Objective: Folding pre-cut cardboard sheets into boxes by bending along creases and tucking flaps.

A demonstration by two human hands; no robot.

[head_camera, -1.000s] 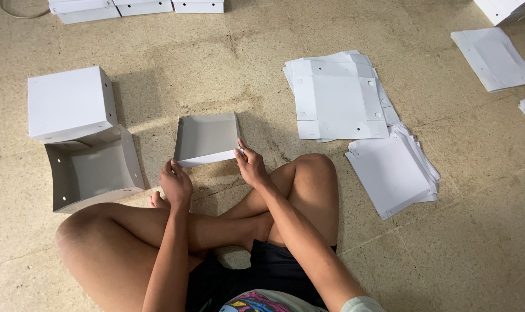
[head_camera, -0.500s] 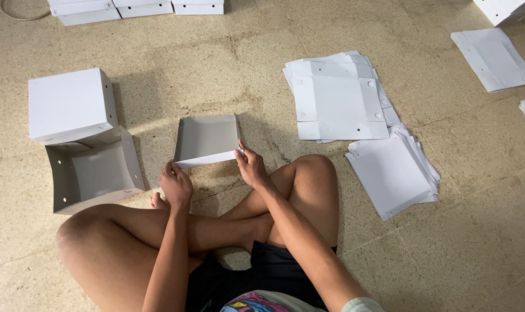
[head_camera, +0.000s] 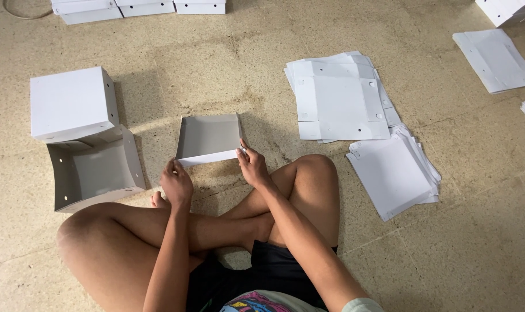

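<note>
I sit cross-legged on a tiled floor. In front of my knees lies a white cardboard box blank [head_camera: 208, 137], partly folded into a shallow tray with grey inside. My left hand [head_camera: 177, 184] grips its near left corner. My right hand [head_camera: 252, 166] pinches its near right corner, fingers on the front flap. Both hands hold the same piece, which rests on the floor.
A folded white box [head_camera: 72, 103] and an open-sided one [head_camera: 95, 170] sit at the left. Stacks of flat white blanks lie at the right [head_camera: 338, 98] [head_camera: 395, 170] and far right [head_camera: 494, 58]. More white boxes [head_camera: 136, 7] line the far edge.
</note>
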